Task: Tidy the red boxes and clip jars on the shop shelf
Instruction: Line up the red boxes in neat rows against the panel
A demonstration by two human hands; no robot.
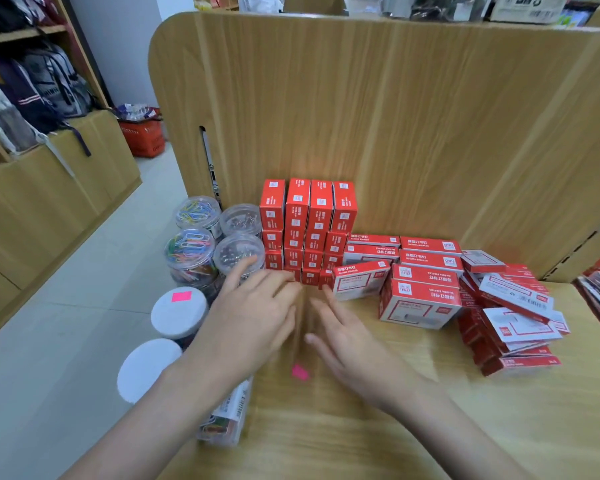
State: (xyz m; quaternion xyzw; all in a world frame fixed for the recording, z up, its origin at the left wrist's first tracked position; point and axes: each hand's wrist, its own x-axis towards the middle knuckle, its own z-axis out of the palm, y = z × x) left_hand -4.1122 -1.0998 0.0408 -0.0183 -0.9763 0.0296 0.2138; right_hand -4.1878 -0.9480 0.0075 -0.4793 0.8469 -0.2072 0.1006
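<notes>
While both hands hover low over the wooden shelf [361, 427], neither holds anything — the left hand [253, 317] has its fingers straight and loosely spread, reaching toward the foot of a tall stack of red boxes [307, 230] that stands against the back panel [395, 116]. The right hand [352, 341] lies just beside it, fingers likewise straight and apart, tips pointing at the same stack; both are motion-blurred. Right of the stack, flatter red boxes [426, 268] lie in rows, and farther right a loose, tilted heap of red boxes [513, 313] sprawls near the shelf's edge. Left of the stack, clear clip jars [194, 244] stand in a cluster — two with coloured paper clips, two with darker contents. Nearer the person, two white-lidded jars [179, 315] stand, one bearing a pink sticker [181, 296]. Another pink sticker [299, 372] lies on the shelf between the wrists.
</notes>
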